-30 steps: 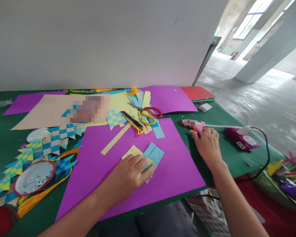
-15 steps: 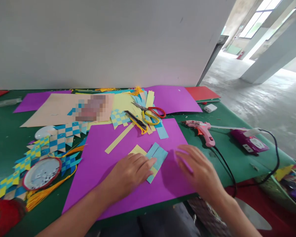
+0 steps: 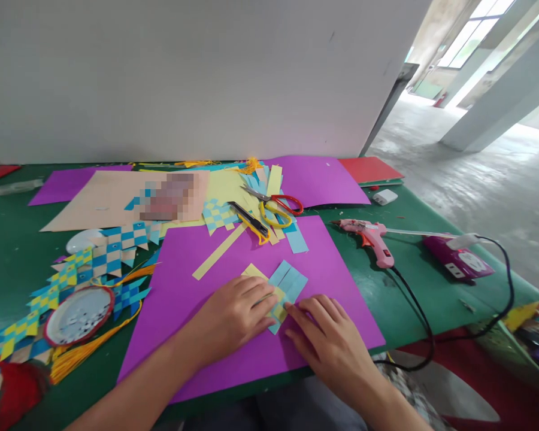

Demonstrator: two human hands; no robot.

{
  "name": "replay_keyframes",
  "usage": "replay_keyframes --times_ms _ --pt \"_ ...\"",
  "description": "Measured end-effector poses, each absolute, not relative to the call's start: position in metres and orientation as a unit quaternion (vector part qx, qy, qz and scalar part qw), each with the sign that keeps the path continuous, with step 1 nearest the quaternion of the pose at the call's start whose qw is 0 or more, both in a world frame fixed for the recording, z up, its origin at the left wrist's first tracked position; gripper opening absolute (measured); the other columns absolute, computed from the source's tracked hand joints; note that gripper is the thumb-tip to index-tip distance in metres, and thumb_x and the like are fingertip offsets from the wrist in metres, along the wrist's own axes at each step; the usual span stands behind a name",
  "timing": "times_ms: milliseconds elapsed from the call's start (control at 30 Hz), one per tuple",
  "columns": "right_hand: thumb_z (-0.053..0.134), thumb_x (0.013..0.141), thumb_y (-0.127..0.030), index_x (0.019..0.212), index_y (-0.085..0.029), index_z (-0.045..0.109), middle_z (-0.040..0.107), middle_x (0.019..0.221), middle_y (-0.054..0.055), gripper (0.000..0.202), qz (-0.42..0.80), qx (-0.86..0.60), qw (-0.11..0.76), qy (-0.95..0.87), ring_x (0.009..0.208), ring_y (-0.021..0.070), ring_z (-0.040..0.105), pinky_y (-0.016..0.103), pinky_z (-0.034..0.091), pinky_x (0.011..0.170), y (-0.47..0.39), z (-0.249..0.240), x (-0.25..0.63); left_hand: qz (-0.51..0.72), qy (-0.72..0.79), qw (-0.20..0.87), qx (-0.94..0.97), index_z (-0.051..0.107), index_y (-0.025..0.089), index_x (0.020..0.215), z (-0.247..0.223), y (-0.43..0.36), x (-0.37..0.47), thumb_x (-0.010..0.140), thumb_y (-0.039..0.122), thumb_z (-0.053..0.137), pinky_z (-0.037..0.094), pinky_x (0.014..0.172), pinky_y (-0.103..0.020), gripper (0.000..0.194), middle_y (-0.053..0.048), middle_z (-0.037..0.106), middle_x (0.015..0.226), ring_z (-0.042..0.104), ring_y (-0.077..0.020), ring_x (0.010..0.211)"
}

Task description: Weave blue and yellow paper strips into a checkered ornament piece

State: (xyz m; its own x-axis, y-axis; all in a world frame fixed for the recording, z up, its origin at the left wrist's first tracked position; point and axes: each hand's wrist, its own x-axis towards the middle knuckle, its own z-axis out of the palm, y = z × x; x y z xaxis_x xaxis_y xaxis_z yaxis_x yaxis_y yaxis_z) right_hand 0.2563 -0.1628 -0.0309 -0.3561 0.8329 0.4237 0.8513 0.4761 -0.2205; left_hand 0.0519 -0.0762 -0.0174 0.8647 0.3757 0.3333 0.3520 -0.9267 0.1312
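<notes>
Blue and yellow woven paper strips (image 3: 288, 281) lie on a large purple sheet (image 3: 197, 317). My left hand (image 3: 242, 308) rests at their left side, fingertips pressing on the yellow part, with part of the weave hidden beneath. From the right, my right hand (image 3: 326, 332) touches the lower right edge of the weave with a fingertip, its fingers spread and nothing in its grip. Above lie a loose yellow strip (image 3: 218, 252), a yellow cutter knife (image 3: 250, 222) and scissors (image 3: 273, 202) with red and yellow handles.
A pink glue gun (image 3: 372, 238) lies at the right, beside a purple power block (image 3: 458, 258) with a black cable. Woven paper fish shapes (image 3: 108, 251), a round dish (image 3: 79, 317) and an orange tassel (image 3: 78, 359) lie at the left. A grey wall (image 3: 184, 78) stands behind.
My right hand has come down and leftward from above the purple sheet onto the weave's edge. My left hand stays on the strips. The view has shifted slightly.
</notes>
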Motion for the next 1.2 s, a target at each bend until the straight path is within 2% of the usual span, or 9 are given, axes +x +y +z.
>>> replay_keyframes --times_ms 133,267,367,567,700,833,1033,1133,1200 --pt "0.048 0.095 -0.027 0.119 -0.012 0.06 0.065 0.093 0.01 0.031 -0.025 -0.513 0.236 -0.825 0.083 0.023 0.056 0.039 0.048 0.072 -0.164 -0.034 0.258 0.188 0.238 0.082 0.949 0.052 0.014 0.128 -0.013 -0.075 0.047 0.096 0.034 0.049 0.045 0.101 -0.04 0.038 -0.009 0.065 0.119 0.057 -0.0221 0.114" --pt "0.049 0.095 -0.026 0.119 -0.013 0.061 0.064 0.096 0.01 0.03 -0.02 -0.512 0.228 -0.828 0.085 0.0234 0.055 0.039 0.046 0.074 -0.164 -0.036 0.258 0.199 0.259 0.089 0.941 0.054 0.018 0.127 -0.013 -0.071 0.043 0.096 0.032 0.05 0.042 0.105 -0.04 0.034 -0.007 0.063 0.125 0.054 -0.0222 0.12" --pt "0.05 0.094 -0.027 0.128 -0.012 0.055 0.063 0.098 0.01 0.038 -0.017 -0.51 0.214 -0.833 0.086 0.0241 0.054 0.04 0.046 0.074 -0.164 -0.035 0.258 0.186 0.218 0.071 0.955 0.059 0.019 0.123 -0.015 -0.07 0.044 0.095 0.031 0.051 0.043 0.103 -0.042 0.031 -0.007 0.064 0.123 0.056 -0.023 0.116" --pt "0.052 0.094 -0.031 0.122 -0.015 0.06 0.062 0.097 0.009 0.033 -0.005 -0.52 0.197 -0.831 0.086 0.0242 0.053 0.04 0.046 0.074 -0.163 -0.036 0.257 0.167 0.205 0.062 0.962 0.061 0.019 0.119 -0.019 -0.072 0.047 0.095 0.027 0.05 0.045 0.1 -0.043 0.027 -0.007 0.066 0.119 0.058 -0.0233 0.111" --pt "0.053 0.093 -0.032 0.129 -0.013 0.053 0.061 0.101 0.011 0.041 0.006 -0.53 0.188 -0.827 0.09 0.0259 0.052 0.043 0.046 0.078 -0.163 -0.039 0.258 0.162 0.207 0.056 0.963 0.059 0.019 0.123 -0.019 -0.072 0.048 0.096 0.028 0.049 0.045 0.099 -0.044 0.031 -0.007 0.065 0.119 0.058 -0.0238 0.111" --pt "0.053 0.093 -0.032 0.13 -0.014 0.051 0.06 0.103 0.011 0.041 0.02 -0.538 0.18 -0.824 0.092 0.0266 0.051 0.045 0.046 0.08 -0.164 -0.041 0.259 0.163 0.203 0.048 0.964 0.062 0.019 0.118 -0.019 -0.073 0.049 0.096 0.027 0.049 0.047 0.097 -0.043 0.027 -0.007 0.066 0.117 0.059 -0.0241 0.109" --pt "0.051 0.093 -0.029 0.139 -0.013 0.037 0.06 0.103 0.011 0.05 0.036 -0.555 0.209 -0.805 0.091 0.0261 0.052 0.045 0.048 0.08 -0.167 -0.042 0.258 0.195 0.209 0.04 0.957 0.055 0.016 0.127 -0.011 -0.072 0.041 0.093 0.042 0.052 0.043 0.102 -0.045 0.043 -0.011 0.062 0.127 0.052 -0.027 0.121" --pt "0.05 0.094 -0.028 0.139 -0.014 0.036 0.06 0.102 0.011 0.049 0.032 -0.554 0.228 -0.8 0.09 0.0257 0.053 0.044 0.049 0.08 -0.167 -0.043 0.259 0.198 0.18 0.021 0.963 0.056 0.015 0.127 -0.01 -0.072 0.041 0.084 0.06 0.054 0.041 0.104 -0.047 0.062 -0.012 0.062 0.127 0.053 -0.0288 0.121" --pt "0.05 0.094 -0.027 0.138 -0.014 0.037 0.06 0.102 0.011 0.047 0.024 -0.553 0.239 -0.798 0.091 0.0259 0.054 0.044 0.049 0.081 -0.167 -0.043 0.259 0.19 0.16 0.002 0.969 0.057 0.013 0.125 -0.013 -0.072 0.044 0.079 0.067 0.053 0.044 0.102 -0.046 0.07 -0.013 0.064 0.122 0.057 -0.029 0.115"
